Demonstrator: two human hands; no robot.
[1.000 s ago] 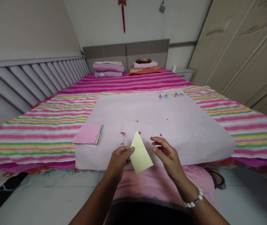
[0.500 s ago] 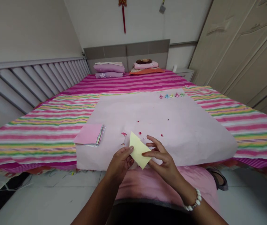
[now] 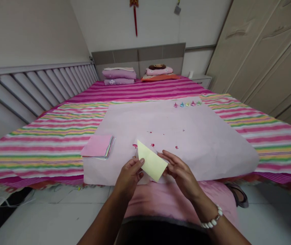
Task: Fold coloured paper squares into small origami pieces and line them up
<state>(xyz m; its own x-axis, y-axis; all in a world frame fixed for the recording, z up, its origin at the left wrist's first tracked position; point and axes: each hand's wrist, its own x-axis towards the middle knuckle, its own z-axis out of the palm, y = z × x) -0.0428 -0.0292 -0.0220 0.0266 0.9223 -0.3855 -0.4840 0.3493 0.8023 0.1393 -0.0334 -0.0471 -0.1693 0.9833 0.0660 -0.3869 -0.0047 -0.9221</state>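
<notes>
Evidently, the left hand pinches the yellow paper by its left edge, probably to steady it; the paper spans rightward to the right hand, curled at the opposite corner, whether clamped I cannot tell. Left of that pinch lies a paper stack, presumably within reach.

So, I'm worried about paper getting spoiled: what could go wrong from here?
The left hand has its thumb on the pale yellow paper; too firm a pinch might crease it. The right hand is at the paper's right corner, so a careless nudge could bend that. The paper stack has uneven edges; a stray brush might spread it.
</notes>
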